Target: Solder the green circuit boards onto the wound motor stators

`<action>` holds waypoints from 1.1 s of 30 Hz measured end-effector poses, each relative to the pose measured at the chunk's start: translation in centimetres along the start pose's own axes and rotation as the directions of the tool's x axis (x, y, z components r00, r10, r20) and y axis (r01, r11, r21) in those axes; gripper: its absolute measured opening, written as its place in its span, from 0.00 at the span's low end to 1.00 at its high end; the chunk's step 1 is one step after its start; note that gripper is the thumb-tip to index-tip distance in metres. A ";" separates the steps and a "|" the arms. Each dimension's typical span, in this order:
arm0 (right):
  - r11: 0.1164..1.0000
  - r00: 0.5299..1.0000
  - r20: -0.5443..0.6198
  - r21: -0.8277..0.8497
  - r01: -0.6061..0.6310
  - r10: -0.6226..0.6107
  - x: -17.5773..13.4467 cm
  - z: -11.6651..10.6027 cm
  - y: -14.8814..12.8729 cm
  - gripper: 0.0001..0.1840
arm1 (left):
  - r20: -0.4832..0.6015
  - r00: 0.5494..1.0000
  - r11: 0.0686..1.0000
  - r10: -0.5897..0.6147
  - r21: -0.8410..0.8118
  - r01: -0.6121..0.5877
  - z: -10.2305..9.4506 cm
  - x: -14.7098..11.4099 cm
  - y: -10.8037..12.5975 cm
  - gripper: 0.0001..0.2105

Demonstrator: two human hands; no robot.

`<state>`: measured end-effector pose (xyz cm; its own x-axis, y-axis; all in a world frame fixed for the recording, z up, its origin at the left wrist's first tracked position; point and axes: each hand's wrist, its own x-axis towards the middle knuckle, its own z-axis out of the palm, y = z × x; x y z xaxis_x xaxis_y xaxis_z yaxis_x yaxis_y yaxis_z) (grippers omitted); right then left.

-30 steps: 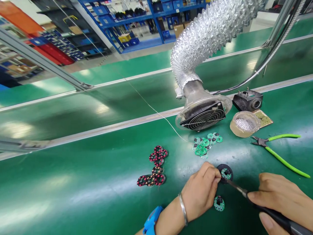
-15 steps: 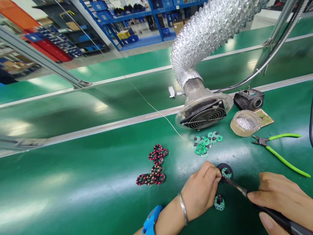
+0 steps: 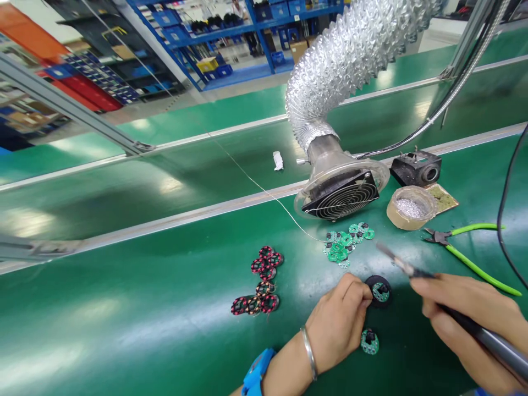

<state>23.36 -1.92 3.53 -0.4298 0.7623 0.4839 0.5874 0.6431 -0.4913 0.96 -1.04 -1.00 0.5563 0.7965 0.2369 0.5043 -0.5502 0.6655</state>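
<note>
Currently: iron (image 3: 474, 331) off the work, pinch on at the black ring (image 3: 373, 281)

1 loose board (image 3: 370, 341) lies just nearer than the ring, so a careless left-hand shift could knock it. Left hand (image 3: 336, 324) is closed in a pinch at the ring's left edge; whether on the ring or something thin, can't tell. Main risk, I'd judge: a burn, since those fingertips sit right by the ring and a low, off-line tip could touch them. Weak pinch might also let the ring skid, jolting the green board (image 3: 379, 292) inside it. Right hand (image 3: 470, 294) grips the iron's handle, right of the ring. Iron's long axis slants from right and near of the ring to its far side; tip points away and leftward, toward the board pile (image 3: 340, 246) beyond the ring, touching neither.
</note>
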 end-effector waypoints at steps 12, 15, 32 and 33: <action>0.940 0.975 0.167 0.329 0.087 -0.149 2.2 3.8 3.0 0.17 | -0.069 0.998 0.999 0.016 0.029 -0.014 0.9 -0.5 0.3 0.05; 0.935 0.982 0.143 0.347 0.068 -0.125 2.0 3.9 3.1 0.16 | -0.090 0.996 0.998 -0.006 -0.059 0.001 0.8 -0.2 0.6 0.05; 0.907 0.927 0.044 0.225 0.355 -0.374 1.6 4.2 3.6 0.20 | 0.338 0.721 0.438 -0.604 -0.616 0.655 0.4 1.2 1.3 0.05; 0.905 0.924 0.043 0.226 0.361 -0.379 1.6 4.1 3.5 0.20 | 0.337 0.722 0.440 -0.604 -0.615 0.655 0.4 1.1 1.3 0.05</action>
<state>21.91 1.86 -0.41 -0.6497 0.4636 0.6024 0.2214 0.8735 -0.4335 2.52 -0.97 -0.11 0.3195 0.8230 -0.4696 0.1799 0.4339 0.8828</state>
